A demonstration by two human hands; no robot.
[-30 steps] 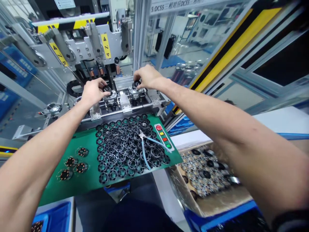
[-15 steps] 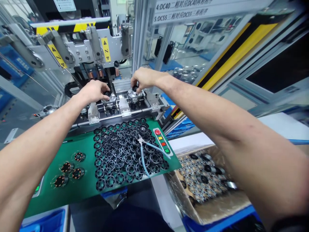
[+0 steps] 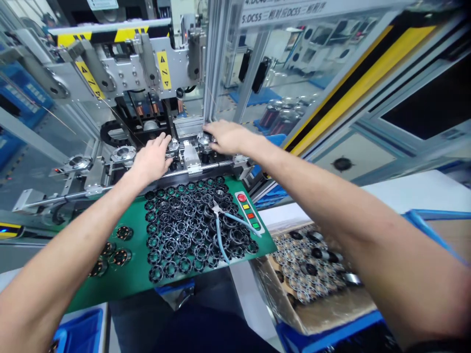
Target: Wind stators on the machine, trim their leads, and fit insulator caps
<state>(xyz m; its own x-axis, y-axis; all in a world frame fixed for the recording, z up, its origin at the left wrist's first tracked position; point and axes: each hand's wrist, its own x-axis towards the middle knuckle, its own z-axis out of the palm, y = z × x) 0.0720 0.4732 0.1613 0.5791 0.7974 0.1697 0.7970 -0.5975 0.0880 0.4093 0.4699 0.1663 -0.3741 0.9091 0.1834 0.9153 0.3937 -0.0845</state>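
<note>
My left hand (image 3: 152, 156) is at the left of two round metal holders (image 3: 173, 146) on the machine's rail, its fingers stretched and thumb apart. It covers part of that holder. At the right holder (image 3: 204, 139), my right hand (image 3: 230, 138) lies with fingers extended over the top and thumb at the near side. Neither hand visibly grips a loose part. Nearer me, many black ring-shaped cores (image 3: 177, 229) cover the green mat (image 3: 121, 282). Diagonal cutters with light-blue handles (image 3: 220, 230) lie open on them. Several copper-wound cores (image 3: 124, 232) stand left, partly behind my left forearm.
Two more metal holders, one of them round and silver (image 3: 123, 154), sit left on the rail. A button panel (image 3: 249, 212) is at the mat's right edge. A cardboard box (image 3: 312, 314) of cores stands lower right. Wire-feeding machinery (image 3: 121, 73) hangs above the rail.
Both hands have changed from pinching black parts at the holders to outstretched fingers. The left hand has shifted lower and flattened; the right hand has lowered over its holder. The camera view shifted slightly.
</note>
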